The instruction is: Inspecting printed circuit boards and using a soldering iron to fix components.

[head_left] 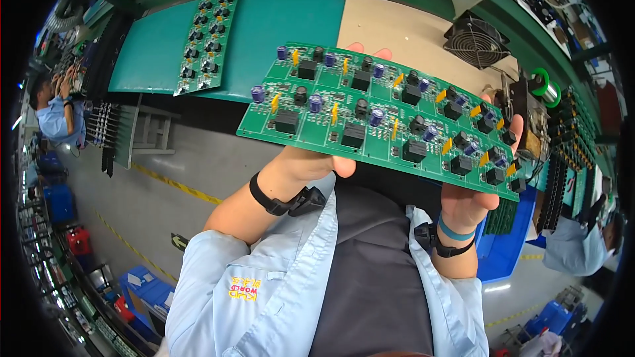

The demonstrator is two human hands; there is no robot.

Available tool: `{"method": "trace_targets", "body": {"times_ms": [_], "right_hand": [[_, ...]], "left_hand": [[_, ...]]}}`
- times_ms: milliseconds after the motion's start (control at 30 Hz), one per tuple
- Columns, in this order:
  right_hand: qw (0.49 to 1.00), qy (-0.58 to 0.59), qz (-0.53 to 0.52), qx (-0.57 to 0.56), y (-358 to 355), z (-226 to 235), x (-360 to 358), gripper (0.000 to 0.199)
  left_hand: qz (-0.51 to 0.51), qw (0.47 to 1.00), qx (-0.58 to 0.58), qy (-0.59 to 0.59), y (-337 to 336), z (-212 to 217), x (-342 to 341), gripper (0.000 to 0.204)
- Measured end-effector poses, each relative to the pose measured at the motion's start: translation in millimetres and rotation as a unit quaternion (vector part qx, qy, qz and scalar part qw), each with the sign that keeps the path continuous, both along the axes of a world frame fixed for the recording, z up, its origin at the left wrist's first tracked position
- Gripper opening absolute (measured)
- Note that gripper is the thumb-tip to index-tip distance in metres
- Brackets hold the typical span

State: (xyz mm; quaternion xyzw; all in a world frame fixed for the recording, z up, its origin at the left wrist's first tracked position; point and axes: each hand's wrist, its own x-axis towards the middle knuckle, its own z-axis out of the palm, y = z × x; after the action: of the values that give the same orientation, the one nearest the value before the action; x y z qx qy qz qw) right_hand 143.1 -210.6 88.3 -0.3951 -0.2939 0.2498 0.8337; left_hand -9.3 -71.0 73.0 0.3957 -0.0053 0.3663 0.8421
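A long green circuit board panel (317, 133), set with rows of black relays, purple capacitors and yellow parts, is held up in front of me above the bench edge. My left hand (309, 164) supports it from beneath, thumb at the near edge and fingertips showing past the far edge. My right hand (466, 203) grips its right end, with the thumb at the near edge and fingers round the far corner. The palms are mostly hidden under the panel. A second, similar circuit board panel (207, 43) lies on the green bench mat (284, 23) at the left.
A tan board (390, 23) covers the bench's right part, with a black fan (475, 45) and a green solder spool (546, 87) beyond. A blue bin (506, 251) stands at my right. Co-workers (61, 119) sit at far left and right.
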Motion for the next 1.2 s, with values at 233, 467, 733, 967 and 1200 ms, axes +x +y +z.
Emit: {"method": "trace_targets", "body": {"times_ms": [233,467,733,967,1200], "right_hand": [[0.999,0.024,-0.005,-0.036,-5,6,1,0.129],[0.999,0.035,0.000,-0.027,-2,6,5,0.132],[0.999,0.050,0.019,-0.011,-2,2,8,0.136],[0.999,0.046,0.026,0.007,-3,-2,13,0.138],[0.998,0.051,0.035,0.016,-5,-4,14,0.138]], "left_hand": [[0.024,0.999,0.025,0.033,-1,1,7,0.131],[0.032,0.997,0.049,0.043,2,0,6,0.130],[0.042,0.996,0.049,0.062,-2,2,8,0.131],[0.034,0.997,0.048,0.053,-4,2,10,0.130],[0.030,0.997,0.035,0.065,-5,5,10,0.130]]}}
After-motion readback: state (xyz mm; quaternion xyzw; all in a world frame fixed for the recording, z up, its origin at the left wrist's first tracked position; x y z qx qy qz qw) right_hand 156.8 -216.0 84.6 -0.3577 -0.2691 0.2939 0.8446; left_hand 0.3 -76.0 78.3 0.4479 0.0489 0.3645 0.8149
